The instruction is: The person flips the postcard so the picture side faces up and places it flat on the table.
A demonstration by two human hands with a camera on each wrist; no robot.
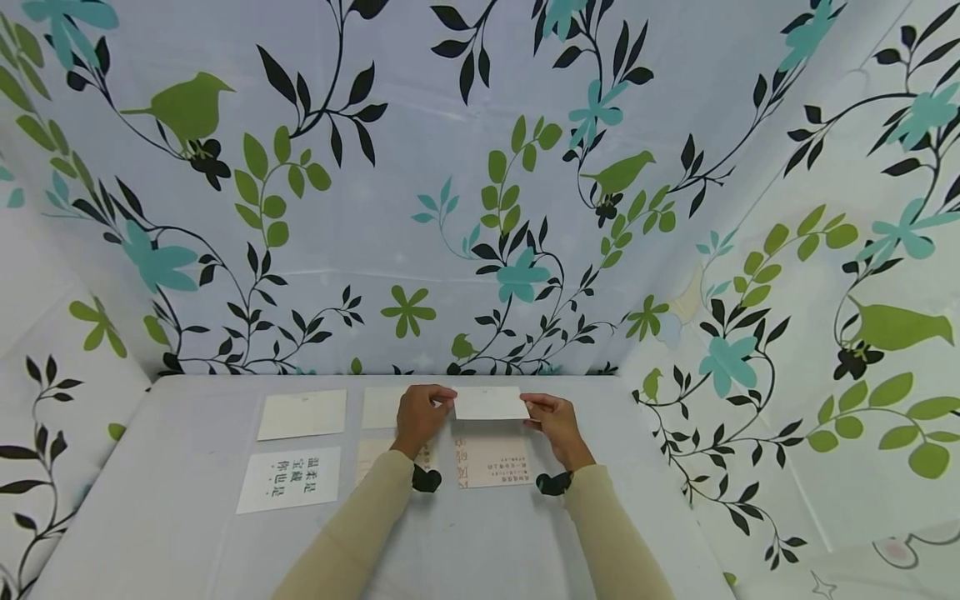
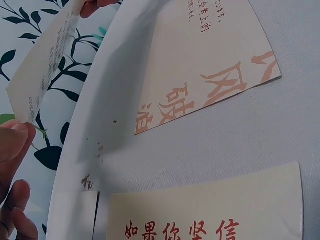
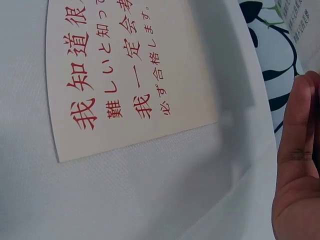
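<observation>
A white card (image 1: 491, 403) is raised at the back of the table, its blank side facing the head view. My left hand (image 1: 422, 417) pinches its left edge; my right hand (image 1: 558, 427) pinches the right edge. Seen from the left wrist, the raised card (image 2: 42, 65) stands tilted and bears small dark print on its far-facing side. Nearer me, just below it, lies a cream card (image 1: 493, 460) with red writing and large orange characters. Two pale cards lie by the left hand: a rear card (image 1: 381, 408) and a front card (image 1: 372, 451), both partly hidden by the hand and sleeve.
Farther left lie a blank cream card (image 1: 302, 415) and a white card (image 1: 288, 480) with black characters. The white-covered table (image 1: 480, 550) meets a hanging cloth (image 1: 360, 208) printed with leaves and birds at its back edge, and more such cloth at the sides.
</observation>
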